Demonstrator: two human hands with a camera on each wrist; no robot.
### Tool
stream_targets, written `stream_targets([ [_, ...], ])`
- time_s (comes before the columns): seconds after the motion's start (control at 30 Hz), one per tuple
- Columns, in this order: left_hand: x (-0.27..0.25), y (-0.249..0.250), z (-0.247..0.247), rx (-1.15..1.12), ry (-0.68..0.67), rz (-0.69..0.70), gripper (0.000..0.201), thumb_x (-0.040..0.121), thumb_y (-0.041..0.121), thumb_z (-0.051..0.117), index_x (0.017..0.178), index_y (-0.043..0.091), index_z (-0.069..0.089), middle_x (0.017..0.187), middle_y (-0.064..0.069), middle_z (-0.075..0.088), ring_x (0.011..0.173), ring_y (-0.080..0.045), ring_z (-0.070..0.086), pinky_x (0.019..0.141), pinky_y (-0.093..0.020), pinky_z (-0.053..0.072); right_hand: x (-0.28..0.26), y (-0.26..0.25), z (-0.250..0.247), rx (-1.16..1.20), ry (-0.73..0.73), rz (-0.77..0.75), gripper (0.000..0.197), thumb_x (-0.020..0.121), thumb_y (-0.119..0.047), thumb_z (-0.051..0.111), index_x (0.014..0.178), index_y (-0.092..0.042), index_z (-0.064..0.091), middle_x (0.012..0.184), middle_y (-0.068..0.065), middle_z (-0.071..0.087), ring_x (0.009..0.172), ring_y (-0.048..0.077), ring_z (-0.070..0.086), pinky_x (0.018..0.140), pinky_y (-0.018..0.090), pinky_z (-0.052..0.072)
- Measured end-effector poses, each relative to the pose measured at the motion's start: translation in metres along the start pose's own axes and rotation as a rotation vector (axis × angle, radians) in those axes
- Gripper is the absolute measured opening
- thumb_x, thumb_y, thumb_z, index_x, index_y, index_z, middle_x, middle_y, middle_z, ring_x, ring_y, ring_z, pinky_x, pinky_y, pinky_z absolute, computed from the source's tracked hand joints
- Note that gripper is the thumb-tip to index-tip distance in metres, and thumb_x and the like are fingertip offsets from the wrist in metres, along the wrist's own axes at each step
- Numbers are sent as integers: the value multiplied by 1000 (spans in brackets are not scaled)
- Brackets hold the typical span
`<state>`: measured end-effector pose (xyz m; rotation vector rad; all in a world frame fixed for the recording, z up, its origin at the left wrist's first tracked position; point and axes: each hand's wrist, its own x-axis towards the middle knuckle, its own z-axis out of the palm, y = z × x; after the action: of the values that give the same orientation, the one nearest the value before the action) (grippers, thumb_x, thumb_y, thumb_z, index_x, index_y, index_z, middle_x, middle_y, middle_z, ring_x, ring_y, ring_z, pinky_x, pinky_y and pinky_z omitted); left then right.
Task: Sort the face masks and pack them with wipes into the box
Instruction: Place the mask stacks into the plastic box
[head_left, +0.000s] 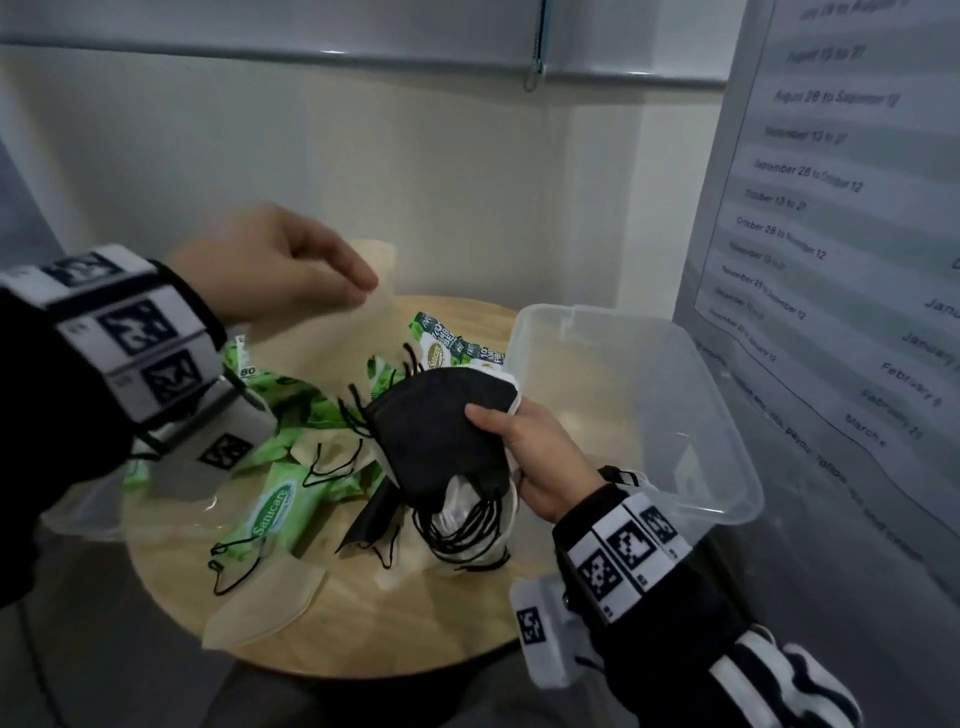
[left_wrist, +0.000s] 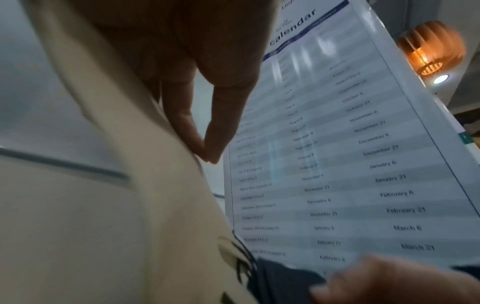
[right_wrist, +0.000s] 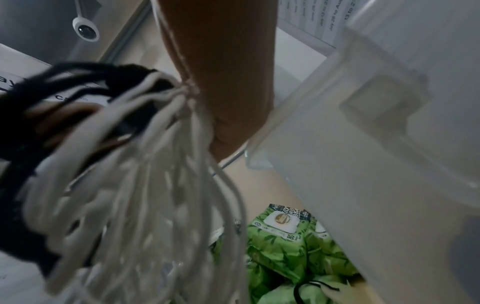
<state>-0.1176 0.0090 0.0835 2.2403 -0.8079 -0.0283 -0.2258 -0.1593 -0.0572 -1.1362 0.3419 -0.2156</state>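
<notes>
My right hand (head_left: 524, 457) grips a stack of black and white face masks (head_left: 441, 431) above the round wooden table (head_left: 395, 629); their white ear loops (right_wrist: 161, 205) hang down in the right wrist view. My left hand (head_left: 291, 270) is raised over the table and pinches a beige mask (head_left: 358, 322) by its upper edge, blurred with motion. In the left wrist view the beige mask (left_wrist: 103, 205) fills the left side under my fingers (left_wrist: 207, 135). Green wipes packs (head_left: 280, 499) and several loose beige masks (head_left: 265, 603) lie on the table. A clear plastic box (head_left: 649, 415) stands at the right.
A wall poster with a calendar of dates (head_left: 831, 208) hangs close on the right. A pale wall stands just behind the table. The box's clear lid (head_left: 83, 514) sticks out at the table's left edge. A black mask (head_left: 374, 519) lies among the wipes.
</notes>
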Motion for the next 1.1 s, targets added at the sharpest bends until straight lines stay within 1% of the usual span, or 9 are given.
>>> stream_targets([
  [0.17,-1,8,0,-538,-398,89,61,41,26,90,98,24,68,77,-5,71,57,-13,66,48,-23,54,3,-13,-2,-46,-19,-61,22,91,4,50,109,-5,60,98,11,66,87,21,63,79,29,55],
  [0.3,7,0,24,-590,-602,40,81,30,34,94,105,23,68,91,-9,72,71,-18,70,55,-26,56,-1,-22,0,-66,-63,-75,20,91,5,50,103,-7,59,96,11,65,87,23,63,85,33,53],
  [0.43,7,4,45,-466,-508,35,58,46,24,88,100,22,69,88,-5,73,71,-13,68,56,-22,54,-6,-42,-1,-99,-134,-84,19,91,5,49,99,-8,60,91,11,66,81,23,64,84,37,52],
  [0.63,15,23,40,-468,-102,164,53,74,2,72,110,36,53,89,-11,70,63,-17,67,52,-30,57,-14,-80,-25,-166,-32,-157,19,89,7,50,97,-5,63,74,1,72,66,11,69,64,22,57],
  [0.73,18,28,29,-453,-170,214,46,67,14,75,104,34,56,83,1,72,69,-16,68,56,-30,57,-21,-86,-38,-257,-4,-173,19,88,6,52,102,-3,63,88,6,71,74,12,69,71,22,57],
  [0.83,16,38,30,-486,-302,261,16,65,12,57,74,22,65,55,2,62,47,-9,55,45,-16,45,-25,-85,-46,-309,13,-171,27,88,5,52,114,2,59,102,13,67,84,18,66,78,24,55],
  [0.9,16,44,38,-498,-368,259,16,64,9,47,65,9,63,41,2,52,35,-6,44,38,-10,34,-26,-86,-49,-347,22,-172,25,88,4,55,112,1,61,104,13,68,86,19,67,79,26,56],
  [1.0,15,56,60,-440,-389,281,16,71,11,48,70,2,60,35,9,47,32,1,39,36,-10,29,-28,-88,-51,-405,40,-184,19,86,3,58,102,-6,65,98,10,70,83,17,69,78,27,57],
  [1.1,20,63,88,-315,-320,322,9,80,24,72,80,15,68,43,10,46,40,0,38,44,-11,30,-31,-92,-55,-442,50,-218,21,84,4,60,103,-5,65,95,10,70,81,15,68,76,24,56],
])
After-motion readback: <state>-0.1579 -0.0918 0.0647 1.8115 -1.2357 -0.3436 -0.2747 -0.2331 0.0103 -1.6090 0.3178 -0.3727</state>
